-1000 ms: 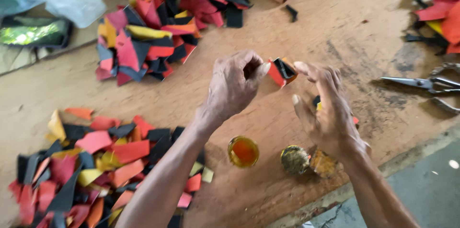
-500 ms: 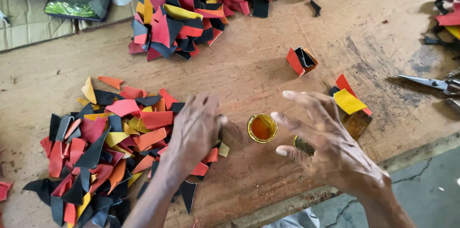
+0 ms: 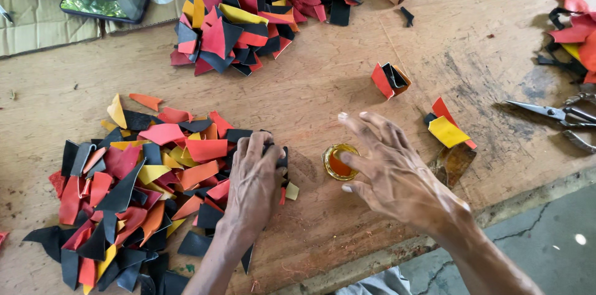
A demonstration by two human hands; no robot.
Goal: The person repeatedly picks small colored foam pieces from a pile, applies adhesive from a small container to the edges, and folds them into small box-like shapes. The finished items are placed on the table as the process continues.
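Left hand (image 3: 253, 178) is curled down on a black leather scrap (image 3: 280, 157) at the big colourful scrap pile's (image 3: 133, 189) 3 o'clock edge. Right hand (image 3: 397, 174) hovers open, fingers spread, holding nothing, with the small round amber glue pot (image 3: 339, 162) at its 9 o'clock.

Worn, scratched wooden tabletop (image 3: 347, 78) in even daylight — grey concrete floor (image 3: 546, 233) at lower right, flattened cardboard (image 3: 31, 22) at upper left.

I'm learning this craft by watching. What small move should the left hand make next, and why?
Probably lift one black piece clear of the near pile. The left hand lies on the pile's edge, fingers curled on a black piece, while the right hand hovers open by the small glue cup.
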